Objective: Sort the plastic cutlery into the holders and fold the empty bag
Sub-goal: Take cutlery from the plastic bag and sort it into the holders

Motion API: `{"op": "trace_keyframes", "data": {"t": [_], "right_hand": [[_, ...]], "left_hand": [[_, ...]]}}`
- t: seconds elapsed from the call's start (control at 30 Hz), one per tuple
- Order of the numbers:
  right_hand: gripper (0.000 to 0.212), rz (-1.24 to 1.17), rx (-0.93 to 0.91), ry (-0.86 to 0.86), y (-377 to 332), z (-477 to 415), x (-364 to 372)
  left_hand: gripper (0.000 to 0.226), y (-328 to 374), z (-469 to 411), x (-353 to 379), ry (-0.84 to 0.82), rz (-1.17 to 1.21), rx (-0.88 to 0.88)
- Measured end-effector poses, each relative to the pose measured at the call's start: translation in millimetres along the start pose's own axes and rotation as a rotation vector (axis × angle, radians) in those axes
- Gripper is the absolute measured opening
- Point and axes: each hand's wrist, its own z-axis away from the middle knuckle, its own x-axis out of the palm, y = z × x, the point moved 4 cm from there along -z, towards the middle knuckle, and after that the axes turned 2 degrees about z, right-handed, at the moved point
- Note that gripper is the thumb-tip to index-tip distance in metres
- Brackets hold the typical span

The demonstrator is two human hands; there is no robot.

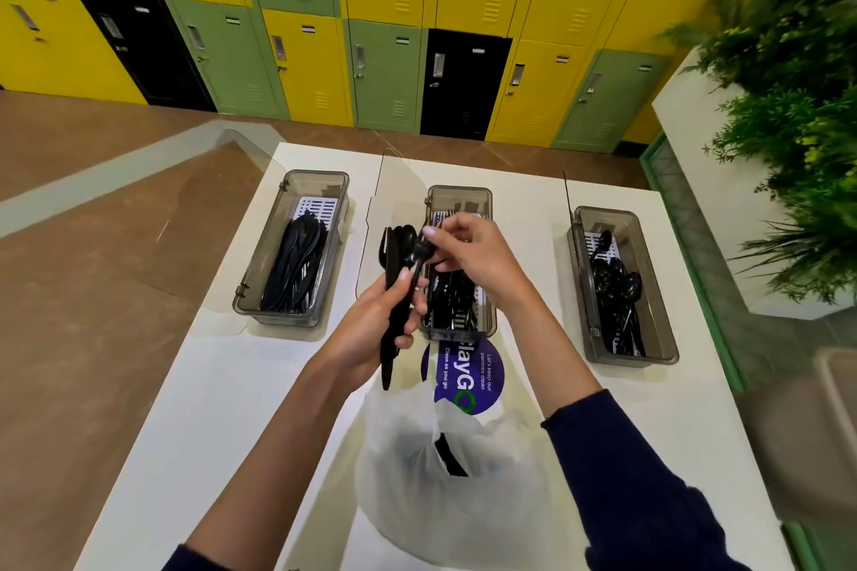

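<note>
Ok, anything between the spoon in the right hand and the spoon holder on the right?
Yes: the open lid of the spoon holder stands upright along its left side, between it and the spoon pinched by the right hand. Probably go over the lid or in from the near end.

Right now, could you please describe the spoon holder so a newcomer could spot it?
On the white table, the spoon holder is the rightmost of three in a row, nearest the green plants. Only it shows round spoon bowls.
</note>
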Motion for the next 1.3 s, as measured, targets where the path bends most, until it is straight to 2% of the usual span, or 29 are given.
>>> {"op": "trace_keyframes", "data": {"t": [0.13, 0.23, 0.33, 0.43, 0.5, 0.57, 0.63, 0.73, 0.8, 1.13, 1.3], "right_hand": [[0.011, -0.105, -0.033, 0.15, -11, -10, -21], [0.007, -0.045, -0.077, 0.326, -13, -23, -40], [0.004, 0.023, -0.058, 0.395, -5, -34, -47], [0.009, 0.167, 0.009, 0.344, 10, -38, -40], [0.022, 0.257, 0.035, 0.303, 18, -36, -33], [0.033, 0.264, -0.014, 0.24, 15, -31, -27], [0.035, 0.203, -0.068, 0.065, 1, -23, -17], [0.029, 0.2, -0.049, -0.28, -17, -12, -6], [0.026, 0.279, -0.03, -0.39, -22, -9, -3], [0.011, 0.623, -0.036, -0.465, -26, -12, 4], [0.012, 0.623, -0.127, -0.336, -34, -18, 0]], "left_hand": [[0.024, 0, 2, -4, 0.017, -0.058, 0.022], [0.024, -2, 1, -8, 0.058, -0.107, 0.045], [0.026, -3, 1, -10, 0.075, -0.121, 0.055], [0.027, -4, 0, -10, 0.071, -0.156, 0.061], [0.028, -4, -1, -10, 0.065, -0.208, 0.073], [0.027, -4, -2, -11, 0.061, -0.265, 0.081], [0.026, -5, -3, -13, 0.063, -0.338, 0.084], [0.025, -8, -5, -14, 0.08, -0.459, 0.091], [0.024, -9, -4, -13, 0.083, -0.484, 0.11], [0.024, -14, -2, -9, 0.031, -0.547, 0.097], [0.025, -14, -3, -8, -0.02, -0.522, 0.078]]}}
